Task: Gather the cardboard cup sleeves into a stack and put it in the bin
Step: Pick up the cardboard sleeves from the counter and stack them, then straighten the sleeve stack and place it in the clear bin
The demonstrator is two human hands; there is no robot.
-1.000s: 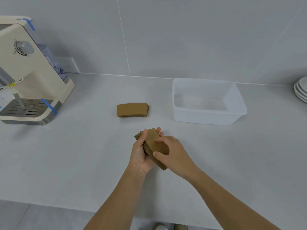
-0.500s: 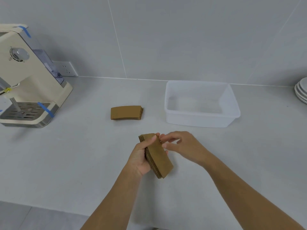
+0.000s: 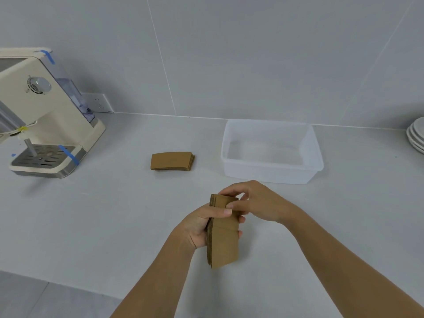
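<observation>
A pale grey counter [image 3: 91, 226] is running under a tiled wall, with a cream coffee machine [image 3: 43, 115] sitting at ten o'clock, a stack of plates [image 3: 416, 137] peeking in at three o'clock and a clear plastic bin [image 3: 271, 152] standing empty at one o'clock. Near the centre, the left hand [image 3: 199, 226] is closing around a stack of cardboard sleeves [image 3: 223, 239], thumb lying across the top face and fingers wrapping the far side, holding it clear of the counter. The right hand [image 3: 257, 203] is pinching the stack's upper end between thumb and fingertips, seemingly squaring the edges. A second small pile of sleeves [image 3: 172, 161] is lying flat at eleven o'clock, well apart from the hands and just left of the bin. The sleeves are probably weighing little and flexing easily, and loose flat layers are likely sliding over each other, so clamping across both broad faces near the middle is looking safest
</observation>
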